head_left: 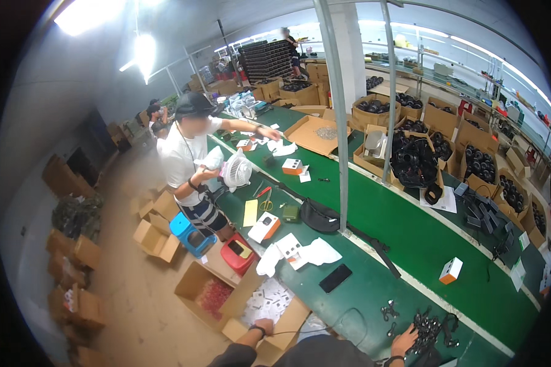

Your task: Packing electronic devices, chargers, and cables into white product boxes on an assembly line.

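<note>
Left hand: the left hand (263, 327) is being held low over an open carton (296, 317), at the small white packets (271, 298) inside; whether a packet is being pinched cannot be told.
Right hand: the right hand (404, 341) is being laid on a pile of black cables (430, 330), fingers extended and touching it; whether a single cable is being gripped cannot be told.
Hand spacing: the two hands are being held well apart, one at the carton, the other over the green bench (364, 290).
Loose cables: small black bundles (389, 310) are lying just beyond the right hand.
Phone: a dark phone (335, 278) is lying on the bench, ahead of and between the hands.
Packaging: an open white box (291, 249) and a white bag (322, 251) are lying beyond the left hand.
Second carton: red pieces (214, 298) are being contained in a carton (187, 280) to the left of the left hand.
Belt: a white-and-orange box (451, 270) is being supported on the green belt (410, 244), beyond the right hand.
Co-worker: an arm is being stretched over the bench by a co-worker (187, 153), far beyond the left hand.
</note>
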A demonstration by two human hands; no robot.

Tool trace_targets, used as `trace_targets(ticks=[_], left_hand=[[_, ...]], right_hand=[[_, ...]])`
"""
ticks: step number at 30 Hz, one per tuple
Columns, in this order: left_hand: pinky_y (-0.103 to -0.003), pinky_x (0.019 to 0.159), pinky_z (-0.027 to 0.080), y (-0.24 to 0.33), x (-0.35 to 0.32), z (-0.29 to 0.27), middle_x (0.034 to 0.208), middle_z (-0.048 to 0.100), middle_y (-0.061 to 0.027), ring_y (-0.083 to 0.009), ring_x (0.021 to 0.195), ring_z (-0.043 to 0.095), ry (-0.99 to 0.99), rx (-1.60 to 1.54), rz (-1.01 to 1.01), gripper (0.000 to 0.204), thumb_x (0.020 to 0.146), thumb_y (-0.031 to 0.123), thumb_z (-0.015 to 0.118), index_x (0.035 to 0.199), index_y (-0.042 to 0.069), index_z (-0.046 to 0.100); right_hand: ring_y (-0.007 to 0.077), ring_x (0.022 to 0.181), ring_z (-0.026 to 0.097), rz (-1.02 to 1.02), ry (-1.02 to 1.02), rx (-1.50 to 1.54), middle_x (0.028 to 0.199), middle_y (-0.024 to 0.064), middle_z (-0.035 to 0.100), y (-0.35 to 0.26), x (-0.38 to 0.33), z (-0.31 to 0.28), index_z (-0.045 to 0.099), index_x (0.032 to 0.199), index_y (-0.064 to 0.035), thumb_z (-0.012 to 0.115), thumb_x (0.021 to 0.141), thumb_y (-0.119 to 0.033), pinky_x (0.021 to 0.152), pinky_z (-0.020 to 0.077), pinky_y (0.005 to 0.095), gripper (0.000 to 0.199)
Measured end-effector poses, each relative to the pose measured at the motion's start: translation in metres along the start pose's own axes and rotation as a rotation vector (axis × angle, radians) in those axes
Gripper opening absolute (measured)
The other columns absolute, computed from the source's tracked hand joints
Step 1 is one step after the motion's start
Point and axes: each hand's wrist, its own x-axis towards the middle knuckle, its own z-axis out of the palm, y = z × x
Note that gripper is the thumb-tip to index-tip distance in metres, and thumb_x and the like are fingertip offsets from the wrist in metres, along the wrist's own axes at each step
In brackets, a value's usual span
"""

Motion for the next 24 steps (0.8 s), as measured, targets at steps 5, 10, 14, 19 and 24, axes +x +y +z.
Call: trace_targets(ticks=[5, 10, 14, 19, 24], left_hand=[[-0.041, 0.088, 0.062, -0.025, -0.028, 0.051, 0.112, 0.084, -0.0037, -0.0212, 0.11, 0.079, -0.135, -0.053, -0.378, 0.043, 0.086, 0.042, 0.09, 0.118, 0.014, 0.084], [-0.044, 0.087, 0.063, 0.014, -0.014, 0.079, 0.107, 0.084, -0.0109, -0.028, 0.104, 0.08, 0.003, -0.225, -0.193, 0.033, 0.089, 0.036, 0.078, 0.11, 0.012, 0.085], [-0.049, 0.096, 0.06, 0.051, 0.008, 0.069, 0.117, 0.081, -0.0178, -0.0366, 0.109, 0.077, -0.031, -0.357, 0.026, 0.04, 0.089, 0.046, 0.076, 0.113, 0.014, 0.084], [-0.049, 0.098, 0.058, 0.075, 0.013, 0.044, 0.114, 0.081, -0.0178, -0.0396, 0.11, 0.075, 0.103, -0.467, 0.238, 0.035, 0.092, 0.044, 0.072, 0.109, 0.016, 0.084], [-0.049, 0.097, 0.058, 0.075, 0.037, 0.046, 0.111, 0.081, -0.0187, -0.0403, 0.109, 0.075, 0.047, -0.364, 0.332, 0.036, 0.093, 0.043, 0.07, 0.108, 0.013, 0.083]], right_hand=[[0.0426, 0.133, 0.054, 0.003, -0.164, 0.026, 0.146, 0.0239, 0.05, 0.013, 0.012, 0.008, 0.045, 0.155, -0.001, 0.084, 0.083, -0.01, 0.108, 0.0524, 0.0482, 0.082], [0.0432, 0.131, 0.056, 0.021, -0.13, 0.079, 0.139, 0.025, 0.054, 0.005, 0.001, 0.002, 0.047, 0.149, 0.0003, 0.083, 0.086, -0.01, 0.109, 0.0509, 0.049, 0.073], [0.0412, 0.129, 0.06, 0.129, -0.165, 0.169, 0.135, 0.025, 0.061, -0.013, -0.001, -0.007, 0.044, 0.147, 0.0011, 0.082, 0.089, -0.003, 0.106, 0.0548, 0.0486, 0.069], [0.042, 0.124, 0.062, 0.088, -0.119, 0.181, 0.131, 0.0239, 0.062, -0.019, -0.008, -0.012, 0.047, 0.146, -0.0003, 0.079, 0.088, 0.0, 0.102, 0.0562, 0.0495, 0.066], [0.0446, 0.123, 0.062, 0.008, -0.074, 0.147, 0.127, 0.023, 0.063, -0.017, -0.01, -0.001, 0.055, 0.134, 0.0007, 0.081, 0.084, -0.007, 0.103, 0.0548, 0.0506, 0.057]])
